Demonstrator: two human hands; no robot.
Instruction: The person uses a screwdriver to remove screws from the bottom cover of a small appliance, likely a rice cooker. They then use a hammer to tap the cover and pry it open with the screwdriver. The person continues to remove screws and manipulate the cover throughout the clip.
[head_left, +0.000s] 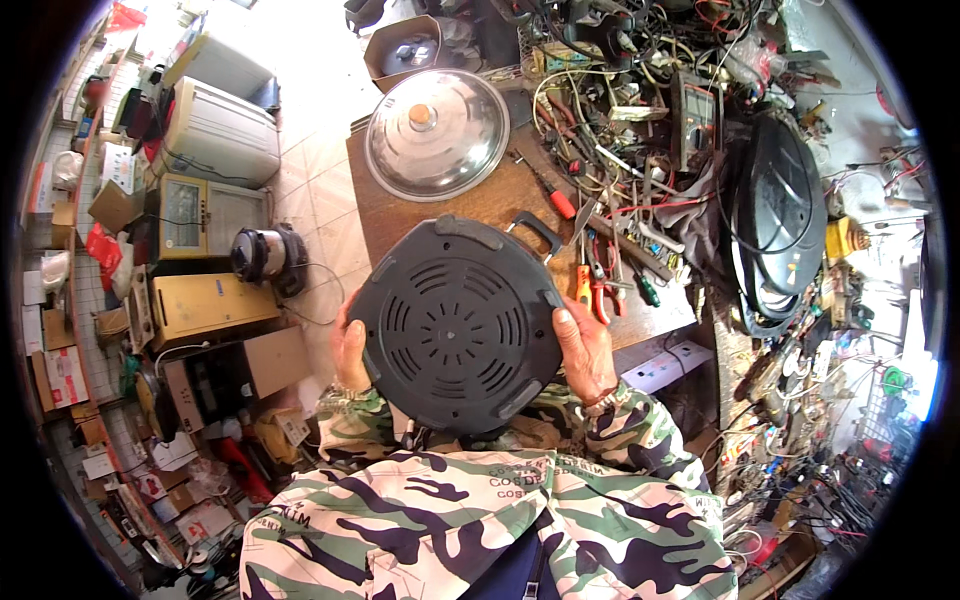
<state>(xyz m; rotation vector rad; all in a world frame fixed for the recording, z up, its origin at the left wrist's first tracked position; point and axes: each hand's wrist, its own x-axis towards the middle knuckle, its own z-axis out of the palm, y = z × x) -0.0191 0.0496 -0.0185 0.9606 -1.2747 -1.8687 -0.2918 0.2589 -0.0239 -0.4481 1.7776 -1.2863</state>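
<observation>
Left hand, right hand, both half-curled, clamp opposite edges of the black pan, and there it is, underside-up, on the near side of the round lid!

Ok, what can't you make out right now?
Pan, head view: interior hidden, underside faces the camera.
Left hand and right hand, head view: most fingers hidden behind the pan.
Table, head view: partly covered by the pan.
Meter, head view: reading too small.
</observation>
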